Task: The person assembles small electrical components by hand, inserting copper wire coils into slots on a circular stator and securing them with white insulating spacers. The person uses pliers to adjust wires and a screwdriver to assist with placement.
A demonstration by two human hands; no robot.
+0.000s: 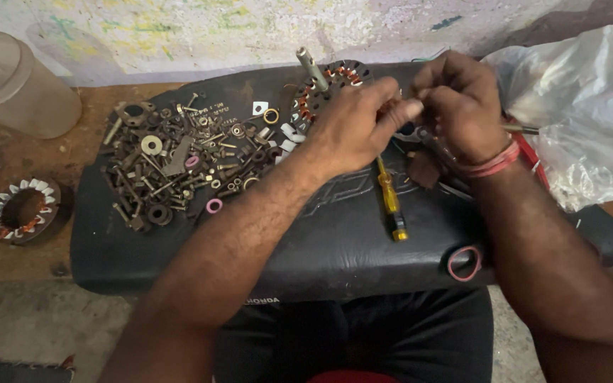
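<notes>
Both my hands meet over the far edge of the black seat pad, fingers pinched together on something small.

My left hand (352, 128) reaches in from the lower left, forearm angled up across the black seat pad (335, 248), knuckles up, thumb and forefinger stretched right to touch my right hand (459, 103). The right comes in from the lower right, wrist bent, red thread bands round it, fingers curled tight. Whatever sits between the fingertips is hidden; I cannot tell what it is. Just behind my left hand lies the wound stator (328, 89) with its shaft sticking up. A yellow-handled screwdriver (389, 198) lies under my wrists, and a heap of nuts and bolts (179, 163) spreads out to the left.
</notes>
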